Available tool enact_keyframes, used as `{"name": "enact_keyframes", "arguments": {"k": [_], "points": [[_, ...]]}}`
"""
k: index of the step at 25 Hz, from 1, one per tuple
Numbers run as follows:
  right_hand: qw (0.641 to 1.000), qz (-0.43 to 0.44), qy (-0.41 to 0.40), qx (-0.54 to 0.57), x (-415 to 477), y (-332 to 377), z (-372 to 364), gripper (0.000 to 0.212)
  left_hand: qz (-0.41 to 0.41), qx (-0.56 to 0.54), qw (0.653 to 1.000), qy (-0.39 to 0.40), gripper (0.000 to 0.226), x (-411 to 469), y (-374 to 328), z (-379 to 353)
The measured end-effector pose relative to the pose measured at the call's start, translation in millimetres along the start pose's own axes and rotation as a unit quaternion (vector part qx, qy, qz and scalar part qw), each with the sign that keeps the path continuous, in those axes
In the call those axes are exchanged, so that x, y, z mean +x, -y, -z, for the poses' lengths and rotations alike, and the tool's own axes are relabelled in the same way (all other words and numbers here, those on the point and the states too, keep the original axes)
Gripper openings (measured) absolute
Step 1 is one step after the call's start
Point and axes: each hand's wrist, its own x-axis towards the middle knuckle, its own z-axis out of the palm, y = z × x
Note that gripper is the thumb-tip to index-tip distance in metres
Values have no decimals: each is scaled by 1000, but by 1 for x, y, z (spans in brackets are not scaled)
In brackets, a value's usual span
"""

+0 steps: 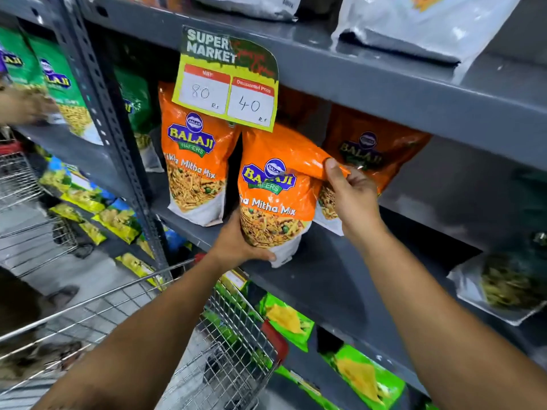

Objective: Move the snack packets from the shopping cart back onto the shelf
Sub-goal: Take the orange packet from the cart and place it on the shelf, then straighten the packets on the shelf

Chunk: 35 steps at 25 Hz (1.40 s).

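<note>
An orange Balaji snack packet [273,190] stands at the front edge of the grey middle shelf [331,279]. My left hand [236,244] cups its bottom left corner from below. My right hand [350,196] pinches its folded top right corner. A second orange packet [194,161] stands upright to its left, and a third [373,149] leans behind my right hand, partly hidden. The wire shopping cart [231,344] sits below my left arm; I cannot make out what is inside it.
A yellow price sign [228,81] hangs from the shelf above. Green packets [59,84] fill the left bay, past a grey upright post [109,125]. Another person's hand [20,105] reaches in at far left. More packets line the lower shelves [290,321].
</note>
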Motion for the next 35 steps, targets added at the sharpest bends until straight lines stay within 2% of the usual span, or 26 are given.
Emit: {"name": "enact_keyframes", "arguments": {"k": [2,5,7,8,10,11,13,15,16,17,19,20,23,26,28,29,30,31,32,33,34,35], "points": [[999,19,-26,4,7,14,-2,25,11,13,1000,-17,106,3,-1,-4],[994,87,-60,-13,10,25,-9,34,29,21,999,-21,109,6,1,-12],[995,79,-60,12,13,23,-10,21,35,21,999,-24,112,5,1,-20],[997,47,-64,13,13,29,-12,18,28,25,999,-25,112,4,0,-22],[994,-25,-11,-108,25,44,-8,61,19,32,999,-29,112,3,2,-22],[986,-50,13,-156,35,50,-4,66,17,32,999,-30,112,3,2,-21],[988,25,-41,-148,35,57,2,50,12,27,999,-37,113,0,2,-23],[994,82,-54,-50,15,31,8,51,13,23,998,-50,110,-4,-1,-28],[995,72,-75,-11,-3,6,11,54,17,18,998,-52,105,-4,0,-29],[997,66,-47,-16,-22,-24,14,55,24,11,999,-42,101,-5,1,-28],[995,21,59,-81,-53,-79,16,40,38,-12,999,1,94,0,7,-21],[990,-2,79,-121,-62,-102,20,29,38,-16,999,18,92,2,10,-18],[987,1,33,-155,-73,-119,27,11,27,6,998,49,92,-3,13,-23],[988,-9,37,-146,-78,-115,32,23,12,-11,997,72,91,-8,5,-27],[991,-28,41,-126,-81,-109,38,48,-18,-9,999,47,94,-25,-3,-24],[992,-39,12,-120,-89,-105,45,57,-45,3,999,-9,97,-41,-7,-24],[991,-45,-41,-120,-101,-100,59,59,-89,27,993,-75,97,-59,-12,-33],[988,-35,-96,-116,-119,-100,80,55,-131,48,985,-105,96,-80,-18,-50],[980,-25,-156,-120,-144,-102,105,48,-170,57,981,-80,95,-104,-25,-76],[964,-18,-229,-137,-173,-105,135,45,-195,51,980,-2,96,-124,-34,-110],[939,-14,-310,-152,-201,-107,167,51,-195,25,975,99,100,-140,-49,-148],[904,-18,-385,-186,-223,-109,201,67,-182,-3,967,177,105,-151,-69,-185]]}}
